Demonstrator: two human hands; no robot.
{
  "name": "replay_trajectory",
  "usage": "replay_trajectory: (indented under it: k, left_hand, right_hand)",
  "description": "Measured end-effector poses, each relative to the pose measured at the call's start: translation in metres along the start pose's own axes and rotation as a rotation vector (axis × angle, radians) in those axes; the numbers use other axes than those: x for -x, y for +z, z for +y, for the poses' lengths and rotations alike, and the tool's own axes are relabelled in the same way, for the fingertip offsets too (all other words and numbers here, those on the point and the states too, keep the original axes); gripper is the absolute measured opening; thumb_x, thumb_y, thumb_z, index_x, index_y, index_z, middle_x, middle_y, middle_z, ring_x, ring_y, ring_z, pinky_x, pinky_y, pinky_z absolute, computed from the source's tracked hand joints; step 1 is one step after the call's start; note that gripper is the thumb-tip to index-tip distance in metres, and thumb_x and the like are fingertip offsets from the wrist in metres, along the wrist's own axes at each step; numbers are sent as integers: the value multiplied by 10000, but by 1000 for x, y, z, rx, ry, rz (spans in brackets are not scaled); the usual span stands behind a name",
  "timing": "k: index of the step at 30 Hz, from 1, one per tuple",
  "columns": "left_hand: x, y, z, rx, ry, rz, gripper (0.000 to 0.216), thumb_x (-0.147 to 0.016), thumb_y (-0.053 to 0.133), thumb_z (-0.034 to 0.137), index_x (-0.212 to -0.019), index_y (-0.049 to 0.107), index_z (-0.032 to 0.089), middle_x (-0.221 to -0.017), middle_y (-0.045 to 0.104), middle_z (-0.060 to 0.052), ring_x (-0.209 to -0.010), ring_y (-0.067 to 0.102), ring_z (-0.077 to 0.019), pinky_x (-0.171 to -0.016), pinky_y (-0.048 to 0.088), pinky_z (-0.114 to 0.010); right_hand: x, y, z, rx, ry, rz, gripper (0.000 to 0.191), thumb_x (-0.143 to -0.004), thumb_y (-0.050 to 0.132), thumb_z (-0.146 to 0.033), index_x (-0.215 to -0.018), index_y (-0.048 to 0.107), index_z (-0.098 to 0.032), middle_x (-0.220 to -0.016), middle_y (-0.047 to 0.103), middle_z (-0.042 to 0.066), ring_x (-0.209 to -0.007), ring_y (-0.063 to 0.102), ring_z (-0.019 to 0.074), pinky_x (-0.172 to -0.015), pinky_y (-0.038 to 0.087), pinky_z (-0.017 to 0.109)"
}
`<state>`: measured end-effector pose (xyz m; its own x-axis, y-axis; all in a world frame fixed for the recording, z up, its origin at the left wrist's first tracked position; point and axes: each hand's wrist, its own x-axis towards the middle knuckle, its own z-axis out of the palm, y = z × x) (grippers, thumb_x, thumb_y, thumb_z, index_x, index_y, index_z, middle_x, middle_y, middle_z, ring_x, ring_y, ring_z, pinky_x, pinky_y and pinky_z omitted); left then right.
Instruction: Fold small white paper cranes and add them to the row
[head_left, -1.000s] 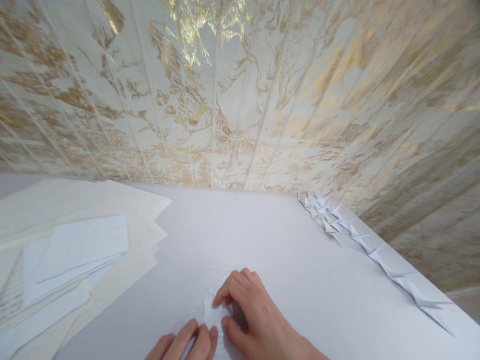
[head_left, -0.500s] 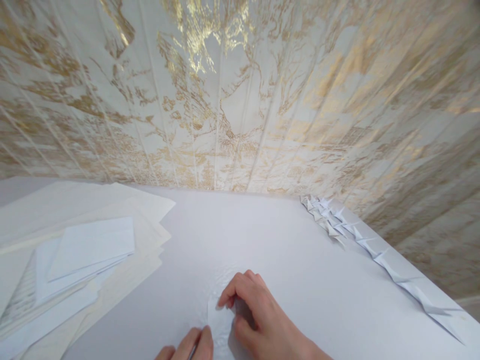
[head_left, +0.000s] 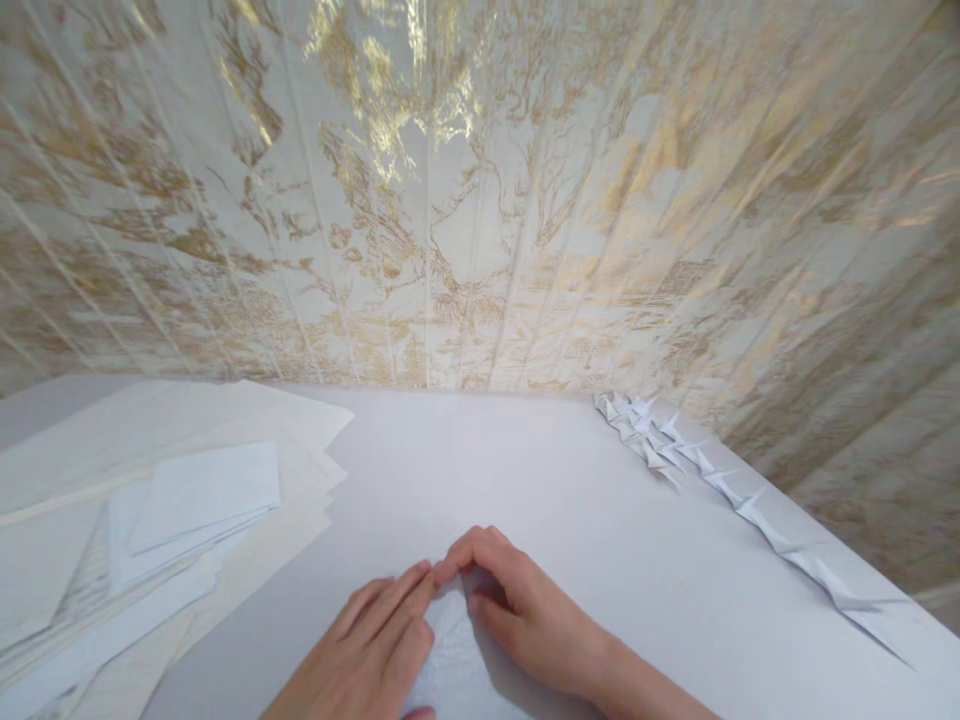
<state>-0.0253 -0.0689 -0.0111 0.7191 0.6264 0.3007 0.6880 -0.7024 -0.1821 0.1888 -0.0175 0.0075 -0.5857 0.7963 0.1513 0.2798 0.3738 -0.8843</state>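
Note:
A small piece of white paper (head_left: 452,625) lies on the white table between my two hands, its surface creased. My left hand (head_left: 379,630) rests over its left side with fingers stretched out and pressed down. My right hand (head_left: 514,605) is curled at the upper right of the paper, its fingertips on the top end and the thumb tucked under. Both sets of fingertips meet at the paper's far tip. The hands and the glare hide part of its outline.
Loose stacked paper sheets (head_left: 292,430) and folded white papers (head_left: 214,490) lie at the left. A row of folded paper cranes (head_left: 772,535) runs along the table's right edge, with several more (head_left: 637,435) at the back. Behind stands a gold-patterned curtain (head_left: 465,250).
My left hand has moved up and forward, from the paper's lower edge to its far tip, and its fingers have straightened. My right hand stays near the tip. The view has shifted slightly.

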Motion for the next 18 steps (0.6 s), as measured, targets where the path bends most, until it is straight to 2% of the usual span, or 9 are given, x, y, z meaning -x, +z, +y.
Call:
replay_trajectory:
  k: [2,5,9,11,14,18]
  left_hand:
    - [-6,-9,0,34,-17,-69,256,-809,676,340,-1022,670,198,-1312,655,-130,-1131,650,-293,-896,548,-374]
    - [-13,-19,8,61,-56,-137,335,-827,620,218,-1162,638,231,-1283,675,-102,-1054,678,-291,-856,566,-405]
    - [-26,-26,21,75,-137,-218,486,-821,529,89,-1274,590,254,-1145,725,-88,-967,693,-295,-830,566,-462]
    - [-34,-30,23,97,-140,-242,441,-829,527,104,-1252,612,196,-1208,696,-140,-1054,665,-330,-867,547,-501]
    - [-48,-36,22,177,-88,-284,356,-841,548,131,-1186,638,131,-1387,574,-190,-1232,563,-347,-980,483,-528]
    - [-59,-38,16,315,-59,-321,250,-886,533,120,-1102,643,182,-1385,591,-114,-1252,551,-276,-1064,418,-486]
  right_hand:
    - [-1,1,3,-53,8,93,428,-659,454,63,-949,612,-208,-948,616,22,-917,545,181,-851,420,315]
    - [-2,3,8,-42,-17,254,287,-733,507,5,-902,602,-207,-890,589,16,-850,521,175,-792,413,302]
    - [-1,6,11,65,-113,333,253,-772,492,-6,-897,585,-205,-859,578,10,-826,504,168,-772,404,294]
    - [1,7,12,89,-155,347,269,-778,468,-1,-917,577,-203,-867,581,12,-822,508,165,-764,406,291]
    - [2,6,14,84,-184,391,292,-779,438,-3,-947,571,-201,-894,584,18,-845,515,168,-782,407,297]
    - [0,0,18,39,-113,516,297,-766,441,-33,-975,566,-202,-911,570,24,-866,500,179,-804,398,312]
